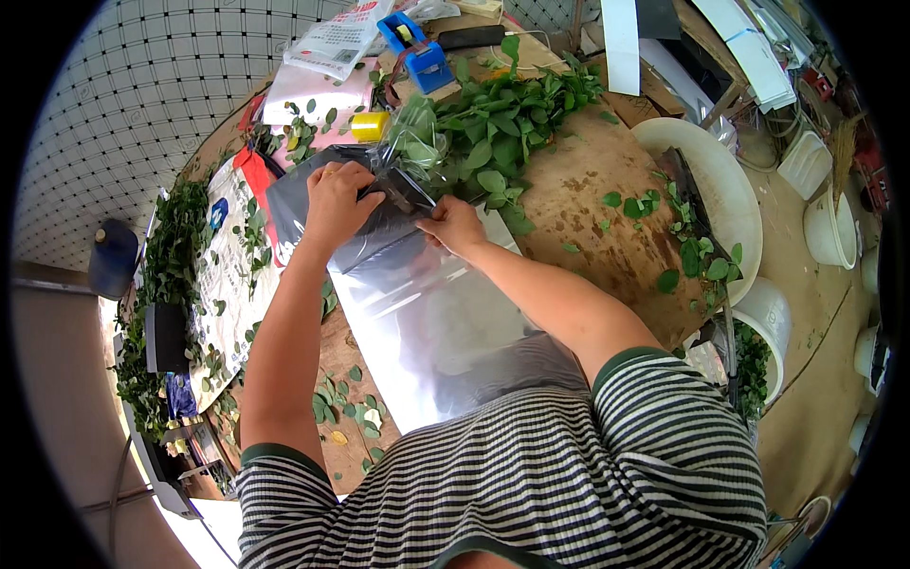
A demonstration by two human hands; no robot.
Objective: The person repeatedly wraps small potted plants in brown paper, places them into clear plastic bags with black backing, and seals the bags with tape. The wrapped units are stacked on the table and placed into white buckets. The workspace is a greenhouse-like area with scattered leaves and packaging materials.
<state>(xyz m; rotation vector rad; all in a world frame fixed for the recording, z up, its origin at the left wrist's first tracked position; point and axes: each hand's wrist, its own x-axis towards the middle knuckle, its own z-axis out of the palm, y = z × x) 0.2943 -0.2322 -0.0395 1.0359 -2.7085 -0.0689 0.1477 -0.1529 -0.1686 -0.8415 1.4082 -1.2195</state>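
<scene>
A shiny clear plastic sheet [417, 313] lies on the table in front of my body, with a dark, glossy plastic sheet [296, 197] at its far end. My left hand [338, 197] is closed at the dark plastic, fingers bent and thumb toward the middle. Close by on the right, my right hand [453, 226] pinches the edge of the plastic between thumb and fingers. The dark plastic is crumpled and raised between both hands. Just beyond them rests a bunch of leafy green stems [502, 119], partly covered by clear wrap [417, 137].
A blue tape dispenser [417, 57] and a yellow tape roll [371, 126] stand at the back. Leafy branches [175, 247] line the left edge. Loose leaves [346, 403] litter the wooden table [588, 199]. A large white basin [744, 199] sits on the right.
</scene>
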